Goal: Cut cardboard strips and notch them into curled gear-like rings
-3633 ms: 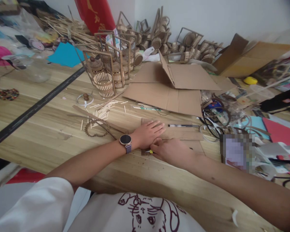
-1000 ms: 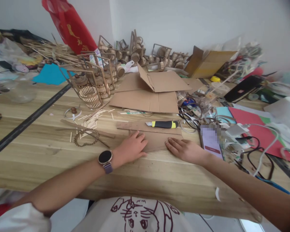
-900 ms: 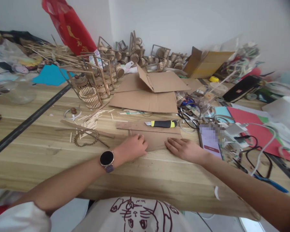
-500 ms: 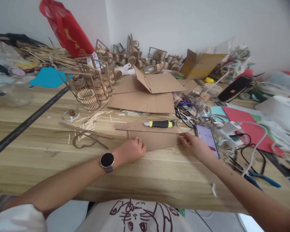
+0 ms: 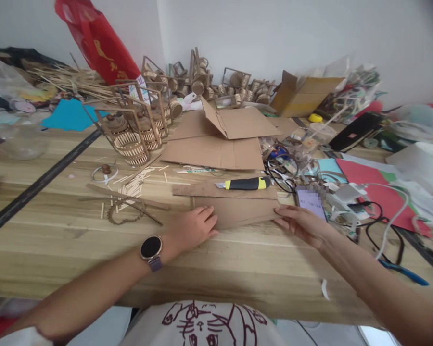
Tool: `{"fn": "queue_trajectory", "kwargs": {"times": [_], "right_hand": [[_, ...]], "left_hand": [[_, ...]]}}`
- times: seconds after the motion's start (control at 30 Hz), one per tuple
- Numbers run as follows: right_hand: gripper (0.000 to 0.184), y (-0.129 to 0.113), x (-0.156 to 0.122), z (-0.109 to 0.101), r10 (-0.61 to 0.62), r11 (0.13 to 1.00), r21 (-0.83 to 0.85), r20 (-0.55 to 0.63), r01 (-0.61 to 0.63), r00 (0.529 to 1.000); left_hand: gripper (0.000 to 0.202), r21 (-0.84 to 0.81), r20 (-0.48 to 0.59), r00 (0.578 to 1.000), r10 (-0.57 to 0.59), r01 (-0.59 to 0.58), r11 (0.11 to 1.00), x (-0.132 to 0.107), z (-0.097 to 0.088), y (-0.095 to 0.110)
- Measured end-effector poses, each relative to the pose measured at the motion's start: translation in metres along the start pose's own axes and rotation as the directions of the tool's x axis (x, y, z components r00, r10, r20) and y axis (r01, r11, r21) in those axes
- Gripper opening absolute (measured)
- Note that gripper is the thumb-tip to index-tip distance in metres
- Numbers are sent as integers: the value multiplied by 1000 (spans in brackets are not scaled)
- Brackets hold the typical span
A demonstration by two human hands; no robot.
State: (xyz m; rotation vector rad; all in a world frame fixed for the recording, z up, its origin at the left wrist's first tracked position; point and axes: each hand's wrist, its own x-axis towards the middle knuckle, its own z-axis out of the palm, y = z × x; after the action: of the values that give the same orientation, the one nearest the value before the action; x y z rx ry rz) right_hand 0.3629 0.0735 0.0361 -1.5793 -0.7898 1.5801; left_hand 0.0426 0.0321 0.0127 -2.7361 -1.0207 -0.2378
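In front of me a folded piece of cardboard (image 5: 243, 210) lies flat on the wooden table. My left hand (image 5: 193, 227) rests over its lower left part, fingers stretched out and lying flat. At its right end, my right hand (image 5: 303, 225) pinches the corner between thumb and fingers. A yellow and black utility knife (image 5: 247, 183), its blade pointing left, lies on the strip along the cardboard's far side. Just beyond my right fingers is a phone (image 5: 310, 203) with a lit screen, partly covered by a blurred patch.
Larger cardboard sheets (image 5: 212, 151) lie behind the knife. Thin sticks (image 5: 135, 185) and a ring-shaped brown strip (image 5: 126, 211) are to the left. Woven miniature baskets (image 5: 132, 149) stand behind them. Cables (image 5: 389, 230), red paper (image 5: 378, 192) and blue-handled pliers (image 5: 406, 273) crowd the right.
The cardboard's right end and the knife have shifted slightly right, together with my right hand. My left hand's curled fingers have straightened and flattened.
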Motion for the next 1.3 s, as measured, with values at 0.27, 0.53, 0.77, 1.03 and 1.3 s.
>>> {"fn": "queue_trajectory", "kwargs": {"times": [0.27, 0.53, 0.77, 1.03, 1.3], "right_hand": [[17, 36, -29, 25, 88, 936, 334, 72, -107, 993], [21, 52, -54, 60, 145, 917, 336, 226, -217, 963], [24, 61, -61, 83, 101, 893, 411, 212, -182, 972], [34, 70, -65, 96, 67, 858, 509, 30, -73, 997], [32, 74, -62, 103, 14, 854, 520, 44, -35, 999]], "left_hand": [[60, -40, 175, 979, -110, 118, 992, 12, -16, -3], [62, -88, 161, 983, -91, 106, 990, 9, -16, -4], [60, -144, 196, 974, -111, 141, 979, 7, -23, -6], [59, -182, 142, 986, -82, 108, 977, 8, -16, -6], [55, -100, 119, 992, -48, 59, 993, 9, -20, -3]]}}
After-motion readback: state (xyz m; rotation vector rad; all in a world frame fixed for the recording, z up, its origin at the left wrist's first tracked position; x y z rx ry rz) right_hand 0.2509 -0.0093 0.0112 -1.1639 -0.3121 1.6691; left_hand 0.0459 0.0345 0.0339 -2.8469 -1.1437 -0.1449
